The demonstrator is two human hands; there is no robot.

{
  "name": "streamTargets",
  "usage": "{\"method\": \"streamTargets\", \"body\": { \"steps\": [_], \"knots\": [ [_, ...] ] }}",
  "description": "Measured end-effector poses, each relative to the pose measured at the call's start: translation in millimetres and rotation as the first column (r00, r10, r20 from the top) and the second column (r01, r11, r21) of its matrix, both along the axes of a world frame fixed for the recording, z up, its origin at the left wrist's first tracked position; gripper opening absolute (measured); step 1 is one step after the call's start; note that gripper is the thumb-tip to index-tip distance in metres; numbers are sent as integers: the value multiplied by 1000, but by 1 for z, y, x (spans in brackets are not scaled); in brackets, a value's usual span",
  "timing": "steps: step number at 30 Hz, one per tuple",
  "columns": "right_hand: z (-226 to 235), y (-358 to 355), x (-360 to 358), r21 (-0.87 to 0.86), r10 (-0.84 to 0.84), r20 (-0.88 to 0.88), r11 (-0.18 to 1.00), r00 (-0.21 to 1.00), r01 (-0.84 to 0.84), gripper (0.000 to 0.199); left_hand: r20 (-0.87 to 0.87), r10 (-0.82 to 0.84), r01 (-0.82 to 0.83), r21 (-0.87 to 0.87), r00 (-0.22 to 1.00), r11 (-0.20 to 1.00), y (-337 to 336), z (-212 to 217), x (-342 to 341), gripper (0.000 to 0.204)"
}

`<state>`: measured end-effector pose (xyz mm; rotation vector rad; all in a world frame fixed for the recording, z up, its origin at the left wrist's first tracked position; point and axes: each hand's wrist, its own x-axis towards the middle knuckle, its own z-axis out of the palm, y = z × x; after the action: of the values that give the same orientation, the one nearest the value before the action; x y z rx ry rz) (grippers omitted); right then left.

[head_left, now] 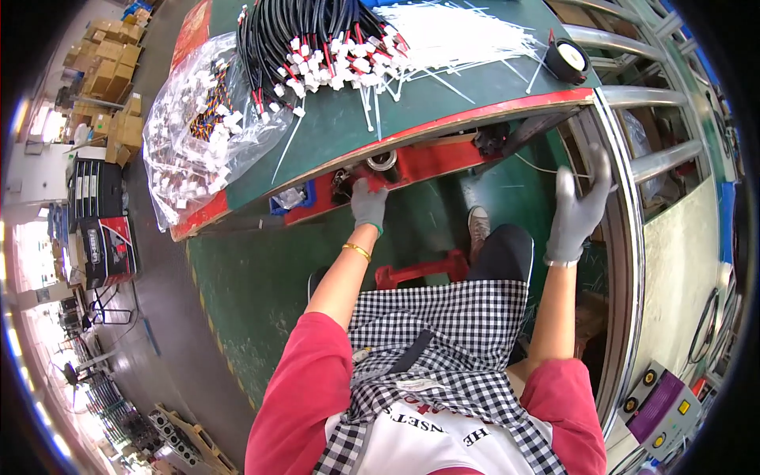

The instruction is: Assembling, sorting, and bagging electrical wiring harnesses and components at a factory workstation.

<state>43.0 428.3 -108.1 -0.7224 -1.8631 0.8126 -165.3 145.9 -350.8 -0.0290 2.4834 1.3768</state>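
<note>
My left hand (pixel 369 206), in a grey glove, reaches under the workbench's front edge to a red lower shelf (pixel 427 162). Its fingertips are partly lost against the shelf, so I cannot tell whether they grip anything. Just beside it are a round metal-rimmed container (pixel 382 161) and a small dark item (pixel 342 184). My right hand (pixel 579 212), also gloved, is raised by the metal frame post at the bench's right corner, thumb and fingers apart. A thin pale strand (pixel 542 168) runs close to its thumb; whether they touch is unclear.
On the green bench top (pixel 317 150) lie black cables with white connectors (pixel 336 67), a pile of white cable ties (pixel 459 36), a clear bag of connectors (pixel 186 142) and a black tape roll (pixel 567 59). A red stool (pixel 419 271) stands below; metal rollers (pixel 665 162) are at right.
</note>
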Motion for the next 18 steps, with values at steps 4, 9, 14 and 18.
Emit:
{"method": "streamTargets", "body": {
  "steps": [4,9,14,18],
  "knots": [
    [-47,-40,41,-169,170,115,974,979,-149,63,-274,52,-84,-106,960,991,-18,11,-21,76],
    [-91,-83,70,-419,280,197,891,940,-178,59,-254,-82,37,-178,964,983,-10,31,-52,44],
    [-99,-91,73,-335,340,321,914,884,-229,53,-256,-70,82,38,964,996,-10,39,-59,36],
    [-96,-89,61,-302,416,354,898,837,-319,52,-237,16,-14,12,971,1000,-24,51,-47,45]
  ]
}}
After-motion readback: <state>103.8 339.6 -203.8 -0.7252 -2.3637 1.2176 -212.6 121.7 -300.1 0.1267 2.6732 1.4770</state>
